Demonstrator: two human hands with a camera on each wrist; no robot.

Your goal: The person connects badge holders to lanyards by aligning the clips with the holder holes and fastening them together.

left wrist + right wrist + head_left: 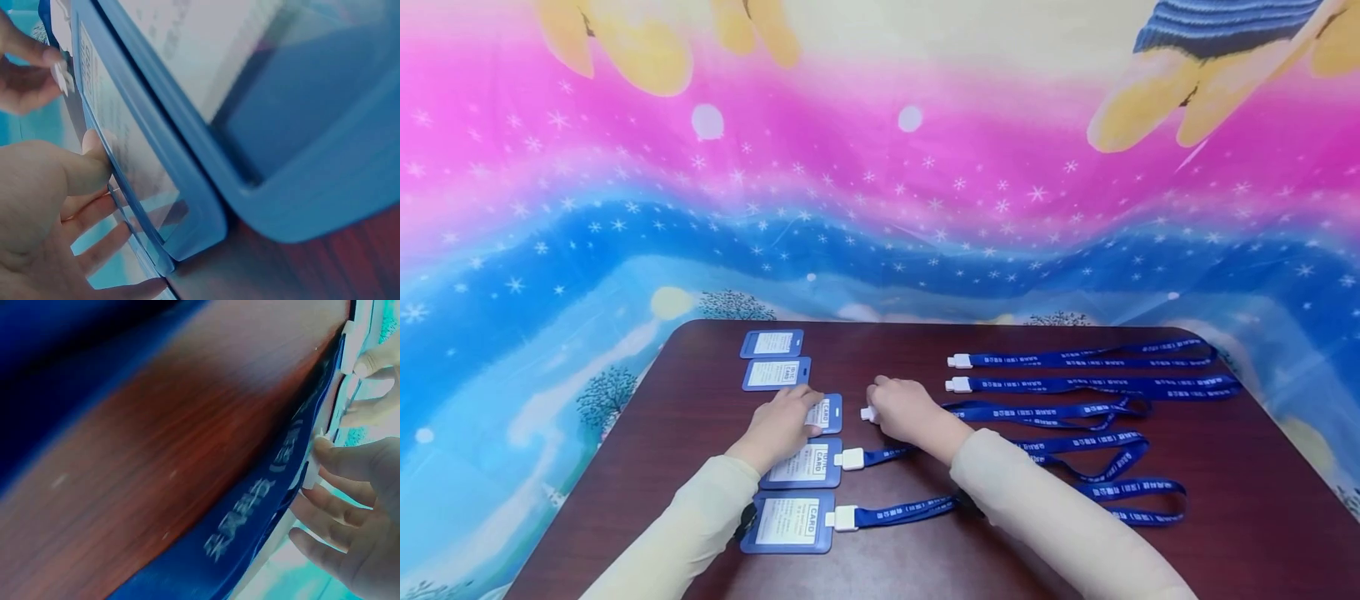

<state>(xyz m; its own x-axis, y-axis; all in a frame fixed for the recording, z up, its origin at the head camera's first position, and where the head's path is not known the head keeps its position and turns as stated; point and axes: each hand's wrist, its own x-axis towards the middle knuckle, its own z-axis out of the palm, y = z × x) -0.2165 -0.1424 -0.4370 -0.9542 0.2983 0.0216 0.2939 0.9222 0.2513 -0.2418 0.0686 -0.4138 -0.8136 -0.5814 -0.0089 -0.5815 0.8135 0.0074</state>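
My left hand (777, 425) holds a blue badge holder (831, 414), the middle one in a column, with the thumb on its near edge and fingers at its far edge. The left wrist view shows the thumb against the frame of that holder (144, 172). To the right, my right hand (908, 410) pinches the white clip (868, 414) of a blue lanyard (1037, 412). A gap separates this clip from the holder's slot. In the right wrist view, thumb and fingers grip the clip (310, 472), and the printed strap (244, 512) trails off.
Nearer me, two badge holders (827, 542) are joined to lanyards (898, 512) by white clips. Farther off lie two holders (775, 343) without straps. Two loose lanyards (1075, 385) lie at the back right. The dark wooden table (662, 467) meets a patterned cloth (880, 250) behind.
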